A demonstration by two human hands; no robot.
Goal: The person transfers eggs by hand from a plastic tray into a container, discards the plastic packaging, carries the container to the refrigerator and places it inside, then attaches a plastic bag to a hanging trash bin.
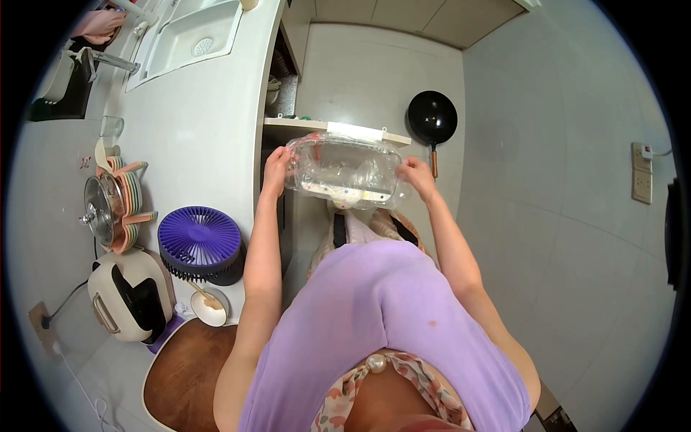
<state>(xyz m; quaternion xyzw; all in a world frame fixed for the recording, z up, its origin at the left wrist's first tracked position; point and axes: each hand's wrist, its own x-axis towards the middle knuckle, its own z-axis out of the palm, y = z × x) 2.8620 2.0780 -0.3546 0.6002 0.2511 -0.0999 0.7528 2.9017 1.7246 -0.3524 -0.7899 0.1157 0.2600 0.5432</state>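
In front of my body I hold up a clear plastic container point(344, 167), see-through, with crinkled shiny walls and some red marks near its left end. My left hand point(276, 171) grips its left end, fingers closed on the edge. My right hand point(417, 177) pinches the opposite end. Through the plastic shows a white band with coloured dots, and I cannot tell whether it is inside or behind. Just past the container's far side is the edge of an open cabinet door point(295, 129) with a white strip point(355, 131) on it.
A black frying pan point(432, 117) lies on the floor to the right. On the left counter point(209, 122) stand a purple fan point(200, 236), a small bowl point(209, 307), a cream appliance point(131, 294) and a glass lid point(103, 209). A sink point(193, 39) is at the far left.
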